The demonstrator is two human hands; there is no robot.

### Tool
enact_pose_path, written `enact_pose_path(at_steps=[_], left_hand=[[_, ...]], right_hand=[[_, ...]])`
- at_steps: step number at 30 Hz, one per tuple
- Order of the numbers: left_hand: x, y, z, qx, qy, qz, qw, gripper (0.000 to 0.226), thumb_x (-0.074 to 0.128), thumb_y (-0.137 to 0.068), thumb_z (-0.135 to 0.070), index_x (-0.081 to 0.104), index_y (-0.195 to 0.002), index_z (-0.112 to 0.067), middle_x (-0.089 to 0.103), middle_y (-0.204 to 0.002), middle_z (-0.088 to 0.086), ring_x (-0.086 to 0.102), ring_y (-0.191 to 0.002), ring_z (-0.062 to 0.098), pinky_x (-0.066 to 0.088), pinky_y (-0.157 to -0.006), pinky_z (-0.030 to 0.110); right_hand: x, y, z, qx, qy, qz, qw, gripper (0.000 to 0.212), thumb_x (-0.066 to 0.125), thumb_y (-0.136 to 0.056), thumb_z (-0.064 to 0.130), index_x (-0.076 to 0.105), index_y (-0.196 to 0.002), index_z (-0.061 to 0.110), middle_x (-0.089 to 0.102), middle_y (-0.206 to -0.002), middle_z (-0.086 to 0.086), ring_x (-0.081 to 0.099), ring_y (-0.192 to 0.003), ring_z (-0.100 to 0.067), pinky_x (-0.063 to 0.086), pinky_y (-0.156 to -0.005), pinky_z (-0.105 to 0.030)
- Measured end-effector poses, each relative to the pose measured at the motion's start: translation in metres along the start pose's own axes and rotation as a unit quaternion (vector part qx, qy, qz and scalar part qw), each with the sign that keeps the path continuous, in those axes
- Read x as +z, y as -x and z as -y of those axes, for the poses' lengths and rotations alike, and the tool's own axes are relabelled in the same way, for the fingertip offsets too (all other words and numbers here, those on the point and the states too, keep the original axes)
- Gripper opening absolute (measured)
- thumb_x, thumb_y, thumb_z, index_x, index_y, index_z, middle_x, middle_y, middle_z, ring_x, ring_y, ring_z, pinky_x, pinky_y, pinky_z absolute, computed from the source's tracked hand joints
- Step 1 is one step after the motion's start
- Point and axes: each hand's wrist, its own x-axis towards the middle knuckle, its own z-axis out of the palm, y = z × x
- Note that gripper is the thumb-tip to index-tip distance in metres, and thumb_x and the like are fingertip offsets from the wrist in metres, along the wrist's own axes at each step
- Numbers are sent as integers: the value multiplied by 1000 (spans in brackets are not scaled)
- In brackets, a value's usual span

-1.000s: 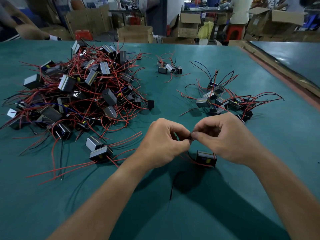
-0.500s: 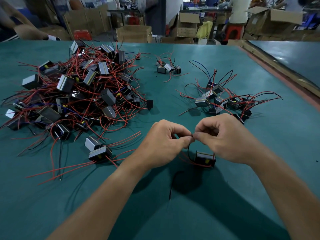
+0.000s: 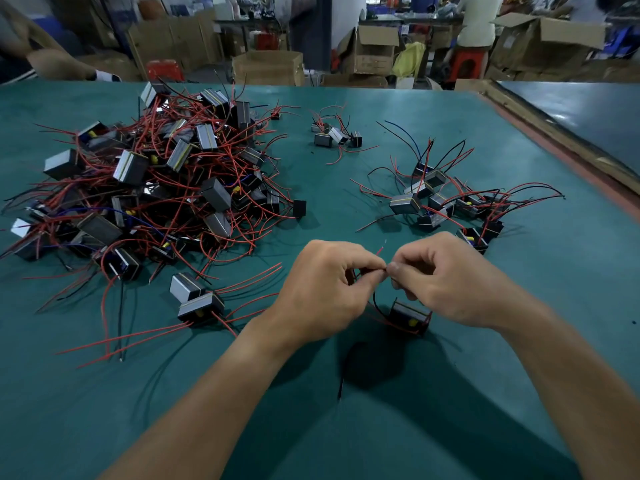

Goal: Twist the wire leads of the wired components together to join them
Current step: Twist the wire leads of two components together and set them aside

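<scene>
The likeliest slip is the wire leads (image 3: 385, 269) sliding out of the pinch; they are thin and held only at the fingertips, so an uneven roll would let one lead spin free instead of winding round the other, leaving a loose join. Too hard a twist could, I judge, snap the fine bare ends; a red tip (image 3: 380, 250) pokes up past the fingers, which suggests the ends are not level, and a short overlap would hold poorly. Pulling upward could also drag the component (image 3: 410, 317) along the surface (image 3: 519, 358), since its wires run up toward the pinch; a black wire (image 3: 341, 384) trailing toward the person could snag under a forearm.

The left hand (image 3: 325, 282) and the right hand (image 3: 446, 278) meet fingertip to fingertip, each with thumb and forefinger closed on the leads and the other fingers curled; the pinch sits right between them, raised above the surface. The component lies on the surface just below the right hand, partly hidden by it; whether a second component hangs on these leads I cannot tell. The big pile (image 3: 156, 188) sits well apart to the left; a smaller pile (image 3: 450, 202) lies just beyond the right hand.
</scene>
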Motion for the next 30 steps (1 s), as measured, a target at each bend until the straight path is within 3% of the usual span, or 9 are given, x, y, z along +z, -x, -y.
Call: enact_pose_path(at_steps=[3,5,9,12,17,22,25,27,30], left_hand=[[1,0,1,-98,87,41,991,11,68,-83,-23,76,-76,-20,60,-58,7,39,-47,16,32,-45,29],[0,-2,1,-160,135,61,976,13,67,-80,-26,75,-73,-19,60,-61,18,36,-48,15,30,-47,30],[-7,-5,-2,-214,219,83,948,15,66,-83,-13,72,-70,-19,61,-55,-4,40,-44,7,32,-47,20],[-10,-7,-4,-242,248,92,933,23,66,-87,-3,71,-69,-15,61,-54,-3,38,-43,8,31,-44,19],[-11,-7,-7,-267,257,109,923,22,65,-88,-1,72,-69,-12,59,-52,-1,38,-42,8,32,-44,17],[-13,-6,-6,-273,269,135,914,22,65,-86,1,72,-68,-10,58,-50,0,39,-41,6,32,-43,14],[-13,-6,-6,-266,266,146,915,27,65,-85,2,71,-64,-14,57,-48,-2,41,-40,4,32,-43,13],[-12,-5,-6,-258,264,148,917,26,66,-84,3,72,-65,-13,56,-47,-3,42,-39,1,32,-43,11],[-10,-5,-6,-247,260,135,923,21,67,-85,1,73,-69,-11,59,-51,-2,42,-42,3,33,-44,13]], right_hand=[[-1,1,-1,-17,-8,-18,1000,25,65,-89,24,66,-66,17,57,-54,-7,39,-45,-6,33,-45,-26],[-2,2,-1,-39,-23,-31,998,18,71,-86,23,69,-68,19,58,-53,1,42,-45,-3,35,-45,-21],[-3,2,0,-76,-44,-39,995,13,76,-82,13,71,-73,21,66,-61,6,55,-53,-5,43,-53,-18],[-3,1,-2,-84,-37,-50,995,13,76,-82,12,72,-74,21,67,-64,6,60,-58,-10,48,-57,-21],[-5,2,-3,-85,-47,-52,994,16,76,-82,9,72,-73,22,67,-63,4,58,-56,-9,48,-56,-25],[-6,3,-1,-95,-66,-28,993,14,76,-82,8,73,-73,19,67,-62,-4,58,-57,-26,47,-56,-36],[-7,4,-1,-94,-54,-9,994,14,75,-83,12,72,-71,19,65,-58,-3,52,-51,-21,42,-50,-29],[-7,4,-2,-88,-40,-4,995,17,73,-85,14,70,-69,19,59,-53,0,43,-47,-7,36,-47,-19],[-6,3,-3,-74,-28,-1,997,19,70,-88,15,67,-69,18,56,-53,-4,43,-49,-8,40,-47,-32]])
